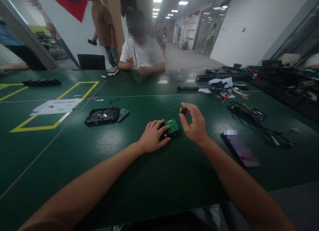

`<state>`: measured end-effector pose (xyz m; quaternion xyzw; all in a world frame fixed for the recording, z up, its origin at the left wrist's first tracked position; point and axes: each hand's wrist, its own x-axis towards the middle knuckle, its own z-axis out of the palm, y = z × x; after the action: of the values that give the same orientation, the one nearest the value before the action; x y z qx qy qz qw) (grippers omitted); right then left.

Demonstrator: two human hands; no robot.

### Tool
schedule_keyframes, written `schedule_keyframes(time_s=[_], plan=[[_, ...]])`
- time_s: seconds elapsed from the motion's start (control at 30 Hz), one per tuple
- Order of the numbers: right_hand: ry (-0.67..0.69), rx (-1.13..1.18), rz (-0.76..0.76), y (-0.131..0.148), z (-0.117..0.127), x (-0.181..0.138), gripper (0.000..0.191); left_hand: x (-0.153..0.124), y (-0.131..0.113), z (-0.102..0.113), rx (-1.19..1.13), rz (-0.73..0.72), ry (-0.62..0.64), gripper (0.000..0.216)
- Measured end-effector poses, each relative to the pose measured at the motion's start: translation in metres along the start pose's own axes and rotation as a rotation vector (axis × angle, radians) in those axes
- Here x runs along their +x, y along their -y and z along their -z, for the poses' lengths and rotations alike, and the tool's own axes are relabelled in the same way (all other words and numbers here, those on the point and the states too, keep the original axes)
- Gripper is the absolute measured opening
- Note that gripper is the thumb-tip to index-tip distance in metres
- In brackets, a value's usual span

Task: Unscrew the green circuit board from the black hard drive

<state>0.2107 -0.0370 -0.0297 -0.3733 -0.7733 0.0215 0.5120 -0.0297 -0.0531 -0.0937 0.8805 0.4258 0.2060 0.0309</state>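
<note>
A hard drive [175, 133] lies on the green table with its green circuit board facing up. My left hand [155, 134] grips it from the left, thumb along the near edge and fingers over the board and far side. Just right of the drive, my right hand [195, 123] is raised, pinching a small black-and-yellow handle [183, 110] between thumb and fingers. Whether a shaft extends from that handle cannot be made out. A few tiny specks lie on the table beyond the drive.
An opened hard drive [103, 115] with a loose circuit board [123, 115] is to the left. On the right are a phone [240, 149], black cables [251, 119] and a red screwdriver [226, 97]. Across the table sits a person [143, 53]; paper [56, 106] lies at left.
</note>
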Motion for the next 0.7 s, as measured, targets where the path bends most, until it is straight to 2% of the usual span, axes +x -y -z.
schedule_keyframes(time_s=[0.2, 0.33, 0.53, 0.7], plan=[[-0.055, -0.079, -0.009, 0.0064, 0.003, 0.0029, 0.038, -0.0008, -0.0006, 0.0007, -0.001, 0.003, -0.003, 0.06], [-0.061, -0.091, -0.016, 0.0023, 0.0024, 0.0013, 0.038, -0.0008, -0.0008, 0.0016, 0.004, -0.005, -0.006, 0.059], [-0.009, 0.036, -0.042, -0.0018, -0.0015, -0.002, 0.048, -0.0004, -0.0014, 0.0026, -0.005, 0.002, 0.0, 0.059], [-0.041, -0.033, 0.0, 0.0032, 0.0012, 0.0005, 0.043, -0.0005, -0.001, 0.0022, 0.008, 0.001, 0.005, 0.06]])
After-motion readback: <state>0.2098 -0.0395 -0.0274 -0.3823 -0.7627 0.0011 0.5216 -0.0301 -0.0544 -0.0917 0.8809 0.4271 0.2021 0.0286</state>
